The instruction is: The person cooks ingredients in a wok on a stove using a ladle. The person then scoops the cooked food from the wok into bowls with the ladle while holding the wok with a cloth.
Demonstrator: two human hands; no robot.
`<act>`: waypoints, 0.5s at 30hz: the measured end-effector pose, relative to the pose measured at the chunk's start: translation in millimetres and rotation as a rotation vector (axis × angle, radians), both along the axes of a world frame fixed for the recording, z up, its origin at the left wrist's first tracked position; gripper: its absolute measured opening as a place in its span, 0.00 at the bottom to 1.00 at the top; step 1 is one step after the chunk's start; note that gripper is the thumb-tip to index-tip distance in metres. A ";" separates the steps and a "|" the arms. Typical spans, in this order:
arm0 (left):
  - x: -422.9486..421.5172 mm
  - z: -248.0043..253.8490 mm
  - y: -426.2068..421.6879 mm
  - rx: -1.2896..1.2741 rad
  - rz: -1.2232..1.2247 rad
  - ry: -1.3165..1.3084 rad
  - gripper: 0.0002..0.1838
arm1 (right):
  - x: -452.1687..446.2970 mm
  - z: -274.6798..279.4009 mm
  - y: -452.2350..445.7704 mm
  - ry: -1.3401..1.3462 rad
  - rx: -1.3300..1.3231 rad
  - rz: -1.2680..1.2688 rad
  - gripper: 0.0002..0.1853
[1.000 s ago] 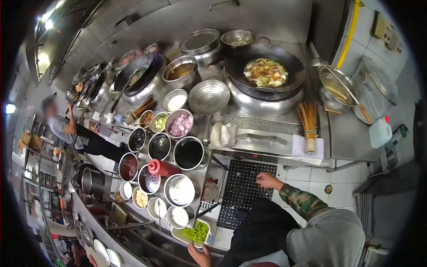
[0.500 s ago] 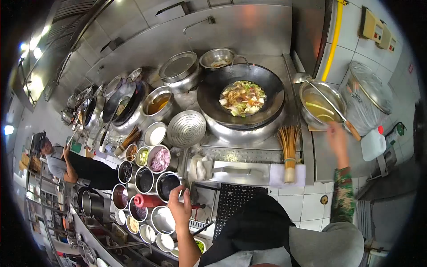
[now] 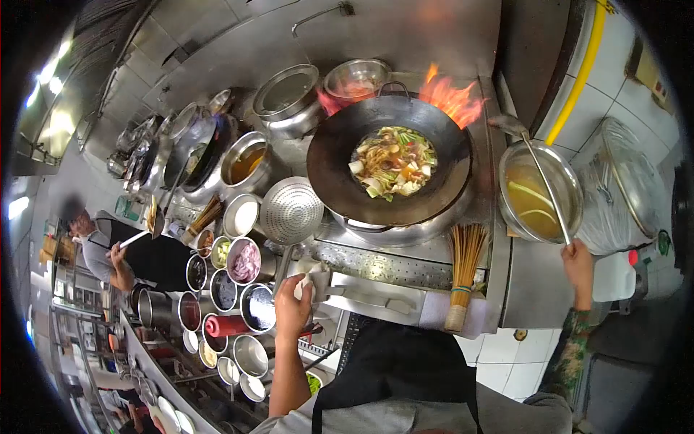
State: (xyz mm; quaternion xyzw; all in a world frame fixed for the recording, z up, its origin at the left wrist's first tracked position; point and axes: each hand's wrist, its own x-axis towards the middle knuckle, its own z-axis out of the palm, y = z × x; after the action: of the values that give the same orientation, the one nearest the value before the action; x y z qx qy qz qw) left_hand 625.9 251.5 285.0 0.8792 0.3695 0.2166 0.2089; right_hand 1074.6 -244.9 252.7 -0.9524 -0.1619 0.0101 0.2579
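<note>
My right hand (image 3: 578, 267) is closed round the handle of a long ladle (image 3: 542, 170), which lies slantwise over a metal bowl (image 3: 522, 206) of yellowish liquid. My left hand (image 3: 294, 309) is at the stove's front edge, against a whitish cloth (image 3: 315, 281); its fingers are partly bent and its grip is unclear. Between the hands and further back, a large black wok (image 3: 332, 166) holds mixed vegetables (image 3: 394, 163) in broth. Orange flames (image 3: 452, 100) rise behind its rim. The perforated strainer (image 3: 291, 210) rests left of the wok.
Seasoning pots and a red bottle (image 3: 225, 325) stand at the left. A bamboo brush (image 3: 463, 278) lies on a folded cloth (image 3: 473, 315). A white jug (image 3: 614, 278) is at the right. Another person (image 3: 116, 253) holds a ladle at the far left.
My right hand has come onto the ladle handle, and the ladle head has lifted slightly. My left hand has risen to the whitish cloth. Flames have flared up behind the wok.
</note>
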 end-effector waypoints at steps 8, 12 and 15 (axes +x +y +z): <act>10.4 -23.4 5.9 -0.118 -0.064 -0.063 0.12 | -142.8 54.5 93.2 0.649 0.821 -0.062 0.07; 19.6 -21.2 -9.1 -0.187 -0.189 -0.073 0.13 | -159.8 71.6 121.9 0.790 0.998 -0.050 0.06; 20.8 -10.4 -16.7 -0.204 -0.315 -0.170 0.14 | -176.0 77.3 142.4 0.822 1.032 -0.020 0.07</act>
State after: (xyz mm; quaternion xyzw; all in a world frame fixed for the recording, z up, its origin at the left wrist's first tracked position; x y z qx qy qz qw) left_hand 646.7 234.8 274.6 0.8789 0.2286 0.2164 0.3584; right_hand 898.6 -102.5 330.0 -0.6265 -0.0256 0.2914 0.7224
